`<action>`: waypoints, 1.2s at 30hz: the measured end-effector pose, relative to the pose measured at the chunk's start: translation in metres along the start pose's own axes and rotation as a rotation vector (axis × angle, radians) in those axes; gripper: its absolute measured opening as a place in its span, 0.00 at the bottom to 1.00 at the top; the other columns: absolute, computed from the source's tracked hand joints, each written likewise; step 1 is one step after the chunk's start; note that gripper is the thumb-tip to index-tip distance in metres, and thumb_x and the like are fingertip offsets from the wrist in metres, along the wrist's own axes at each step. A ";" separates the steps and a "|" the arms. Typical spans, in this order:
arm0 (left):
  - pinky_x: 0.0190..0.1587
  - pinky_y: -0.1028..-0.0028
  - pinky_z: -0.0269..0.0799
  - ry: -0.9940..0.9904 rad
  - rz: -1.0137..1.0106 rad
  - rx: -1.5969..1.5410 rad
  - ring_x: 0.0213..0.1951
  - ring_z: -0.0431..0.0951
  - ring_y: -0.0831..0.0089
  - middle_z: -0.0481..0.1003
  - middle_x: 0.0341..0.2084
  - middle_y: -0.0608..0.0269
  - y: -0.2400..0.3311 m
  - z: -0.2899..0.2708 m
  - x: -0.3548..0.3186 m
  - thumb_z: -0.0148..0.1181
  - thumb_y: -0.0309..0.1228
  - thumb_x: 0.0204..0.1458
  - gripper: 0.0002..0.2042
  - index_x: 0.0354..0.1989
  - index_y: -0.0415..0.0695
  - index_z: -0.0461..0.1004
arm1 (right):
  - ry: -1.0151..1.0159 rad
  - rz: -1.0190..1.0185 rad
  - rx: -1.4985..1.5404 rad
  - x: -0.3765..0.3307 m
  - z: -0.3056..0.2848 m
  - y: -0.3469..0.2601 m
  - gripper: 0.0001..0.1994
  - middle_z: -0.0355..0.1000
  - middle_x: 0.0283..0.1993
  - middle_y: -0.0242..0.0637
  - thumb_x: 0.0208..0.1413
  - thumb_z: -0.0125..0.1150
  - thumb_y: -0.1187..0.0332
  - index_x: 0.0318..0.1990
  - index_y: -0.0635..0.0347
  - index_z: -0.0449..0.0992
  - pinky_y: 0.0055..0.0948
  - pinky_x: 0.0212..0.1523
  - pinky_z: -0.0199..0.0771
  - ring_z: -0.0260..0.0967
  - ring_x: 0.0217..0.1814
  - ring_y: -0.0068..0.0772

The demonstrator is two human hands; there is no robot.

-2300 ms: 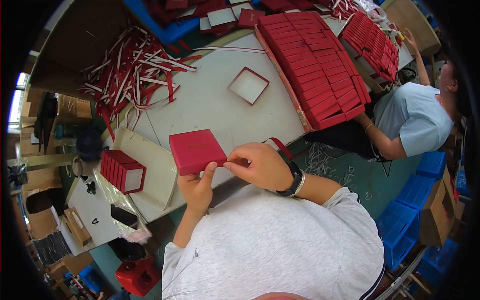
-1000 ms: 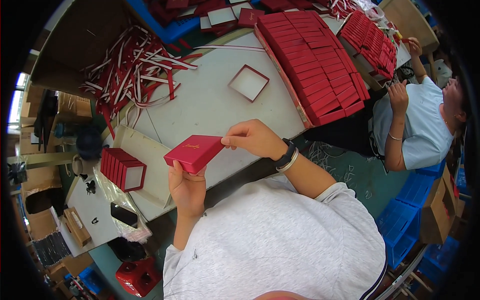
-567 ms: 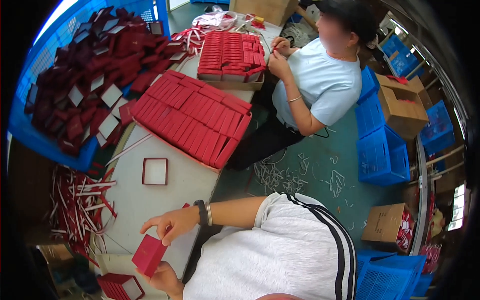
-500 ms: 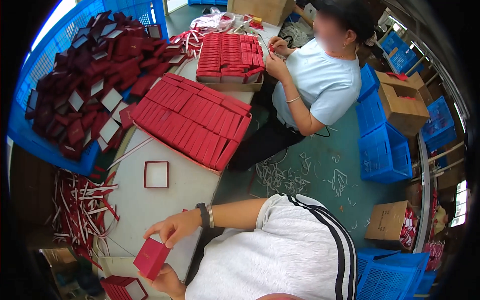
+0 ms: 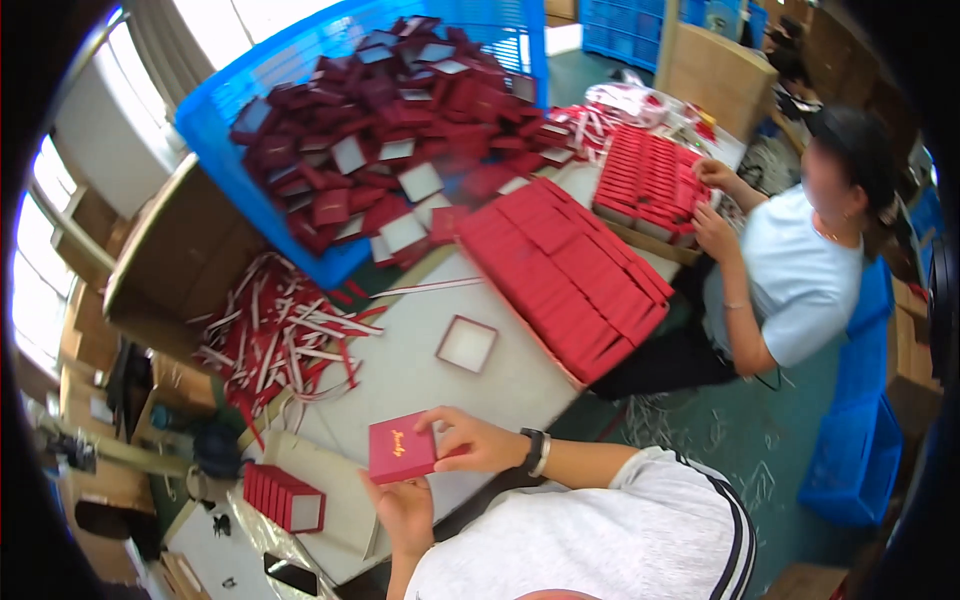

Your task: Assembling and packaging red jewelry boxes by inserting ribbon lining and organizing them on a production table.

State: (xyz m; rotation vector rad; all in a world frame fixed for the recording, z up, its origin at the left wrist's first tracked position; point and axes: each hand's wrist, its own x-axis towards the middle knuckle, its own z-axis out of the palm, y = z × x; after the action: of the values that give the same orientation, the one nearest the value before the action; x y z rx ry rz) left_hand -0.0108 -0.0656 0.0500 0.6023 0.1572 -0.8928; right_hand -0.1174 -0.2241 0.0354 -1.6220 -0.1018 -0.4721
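A small red gift box (image 5: pixel 400 447) with gold lettering on its top is held over the table's near edge. My left hand (image 5: pixel 405 510) supports it from below, fingers against its near side. My right hand (image 5: pixel 470 440), with a dark band and bracelet at the wrist, grips its right edge, thumb and fingers closed on it. Part of the left fingers is hidden behind the box. Farther back on the white table (image 5: pixel 400 370) lies an open, square red-rimmed box part (image 5: pixel 467 343) with a white inside.
A row of red boxes (image 5: pixel 285 498) stands in a shallow tray (image 5: pixel 340 500) at the near left. Red-white ribbons (image 5: pixel 275 330) pile beyond it. A blue crate (image 5: pixel 345 270) heaped with boxes stands behind; a packed red carton (image 5: pixel 560 280) is at right, near a co-worker (image 5: pixel 790 260).
My view has swung left, so the surroundings appear farther right. The box is turned, its lettered top now facing me more squarely. Both hands still hold it.
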 end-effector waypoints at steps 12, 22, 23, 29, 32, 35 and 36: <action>0.42 0.79 0.68 -0.118 0.209 0.119 0.41 0.72 0.81 0.72 0.44 0.71 -0.004 -0.005 -0.006 0.41 0.52 0.61 0.22 0.55 0.49 0.63 | 0.086 0.022 -0.114 -0.002 0.012 -0.006 0.08 0.60 0.59 0.37 0.50 0.66 0.63 0.29 0.58 0.78 0.40 0.58 0.55 0.54 0.62 0.37; 0.54 0.68 0.65 -0.097 0.384 0.373 0.52 0.69 0.70 0.66 0.55 0.59 -0.019 0.018 -0.023 0.52 0.32 0.60 0.29 0.67 0.55 0.46 | 0.182 0.001 -0.168 -0.004 0.014 -0.020 0.07 0.59 0.60 0.38 0.51 0.64 0.64 0.31 0.58 0.79 0.40 0.58 0.56 0.54 0.63 0.39; 0.56 0.66 0.62 -0.138 0.435 0.457 0.55 0.67 0.68 0.63 0.57 0.57 -0.024 0.022 -0.025 0.55 0.30 0.58 0.33 0.68 0.55 0.43 | 0.178 -0.006 -0.145 -0.005 0.015 -0.021 0.07 0.59 0.60 0.38 0.51 0.64 0.65 0.31 0.58 0.79 0.40 0.57 0.56 0.55 0.62 0.39; 0.61 0.64 0.55 -0.158 0.542 0.703 0.61 0.59 0.64 0.56 0.60 0.56 -0.043 0.013 -0.018 0.66 0.34 0.48 0.44 0.67 0.50 0.39 | 0.219 0.012 -0.109 -0.016 0.010 -0.036 0.06 0.58 0.60 0.39 0.51 0.64 0.66 0.32 0.58 0.79 0.37 0.56 0.58 0.57 0.60 0.36; 0.61 0.62 0.57 -0.191 0.513 0.676 0.59 0.61 0.63 0.58 0.59 0.57 -0.054 -0.002 -0.015 0.68 0.46 0.45 0.43 0.64 0.44 0.47 | 0.212 -0.071 -0.157 -0.026 0.003 -0.043 0.06 0.58 0.59 0.38 0.51 0.63 0.67 0.31 0.60 0.78 0.29 0.52 0.62 0.62 0.52 0.31; 0.62 0.61 0.58 -0.299 0.356 0.535 0.60 0.63 0.62 0.62 0.56 0.57 -0.065 0.011 -0.026 0.68 0.52 0.42 0.44 0.60 0.37 0.54 | 0.055 0.045 -0.029 -0.037 -0.003 -0.054 0.08 0.57 0.60 0.38 0.52 0.63 0.66 0.27 0.60 0.77 0.38 0.56 0.59 0.59 0.58 0.34; 0.62 0.61 0.58 -0.299 0.345 0.533 0.60 0.63 0.62 0.62 0.56 0.57 -0.069 0.006 -0.026 0.68 0.52 0.42 0.44 0.60 0.37 0.54 | 0.061 0.053 -0.031 -0.041 -0.004 -0.056 0.08 0.57 0.60 0.38 0.52 0.63 0.66 0.27 0.60 0.77 0.38 0.56 0.59 0.59 0.58 0.34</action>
State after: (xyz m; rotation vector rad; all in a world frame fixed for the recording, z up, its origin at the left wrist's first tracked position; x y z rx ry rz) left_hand -0.0810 -0.0837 0.0356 0.9456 -0.4579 -0.6740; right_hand -0.1751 -0.2129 0.0728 -1.6352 -0.0054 -0.4835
